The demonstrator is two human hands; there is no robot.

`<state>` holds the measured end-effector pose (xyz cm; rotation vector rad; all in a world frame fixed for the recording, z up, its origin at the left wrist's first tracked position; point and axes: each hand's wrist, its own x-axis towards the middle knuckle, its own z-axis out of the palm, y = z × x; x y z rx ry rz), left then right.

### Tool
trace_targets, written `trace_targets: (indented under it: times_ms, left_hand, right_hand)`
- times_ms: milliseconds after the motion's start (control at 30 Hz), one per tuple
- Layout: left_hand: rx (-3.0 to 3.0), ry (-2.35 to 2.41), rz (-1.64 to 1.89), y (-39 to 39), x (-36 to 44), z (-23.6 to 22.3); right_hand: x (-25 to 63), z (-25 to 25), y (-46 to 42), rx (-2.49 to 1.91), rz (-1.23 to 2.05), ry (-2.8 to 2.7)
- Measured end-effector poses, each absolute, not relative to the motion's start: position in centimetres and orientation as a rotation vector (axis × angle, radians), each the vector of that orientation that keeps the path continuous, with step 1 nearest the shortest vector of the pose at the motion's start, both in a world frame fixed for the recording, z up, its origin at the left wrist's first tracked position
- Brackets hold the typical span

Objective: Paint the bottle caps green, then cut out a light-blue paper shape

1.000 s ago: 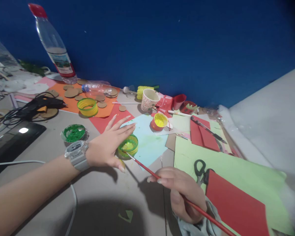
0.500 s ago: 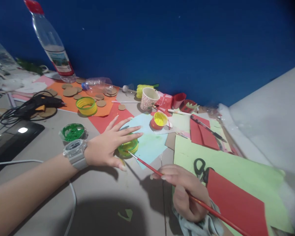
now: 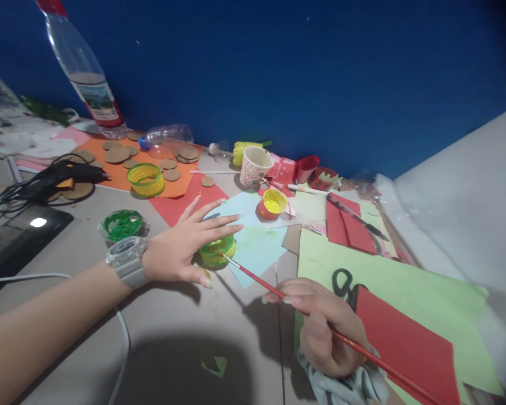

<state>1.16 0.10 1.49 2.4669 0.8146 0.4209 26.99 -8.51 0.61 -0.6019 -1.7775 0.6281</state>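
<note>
My right hand (image 3: 326,323) grips a thin red paintbrush (image 3: 257,278), its bristle tip at the side of a small yellow-green plastic ring (image 3: 219,253). My left hand (image 3: 185,242), palm down with fingers spread, lies over and beside that ring and partly covers it. Whether the palm presses on the ring is hidden. Beyond the fingertips sits a small red cup of yellow paint (image 3: 273,203). A clear dish of green paint (image 3: 121,225) stands left of my wrist. Farther back, a second yellow ring (image 3: 145,180) rests on orange paper.
Light-blue paper (image 3: 261,242) lies by the ring, and green sheets (image 3: 421,298) with scissors (image 3: 342,283) lie on the right. A patterned paper cup (image 3: 255,167), cardboard discs (image 3: 117,154), a tall bottle (image 3: 88,84) and a glue gun (image 3: 63,174) stand or lie farther back.
The brush tip has shifted slightly up and right along the ring, with my right hand moving a little right. My left hand remains spread over the ring. The view has shifted slightly.
</note>
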Motion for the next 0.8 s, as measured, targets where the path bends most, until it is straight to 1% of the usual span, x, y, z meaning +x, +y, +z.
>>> trace_targets:
  times_ms: [133,300,500,800]
  left_hand:
    - [2.457,0.813,0.422,0.14,1.13,1.45]
    - [2.435,0.807,0.443,0.19,1.12,1.35]
    - [2.423,0.816,0.419,0.30,1.08,1.30]
    - [2.429,0.802,0.454,0.36,0.99,1.00]
  right_hand:
    - [26.83,1.34,-8.41,-0.546,0.650,-1.723]
    - [26.78,1.17,-8.78,-0.605,0.727,-1.715]
    - [26.70,0.85,-8.72,-0.614,0.682,-1.780]
    - [26.90,0.88,-8.60,-0.652,0.648,-1.739]
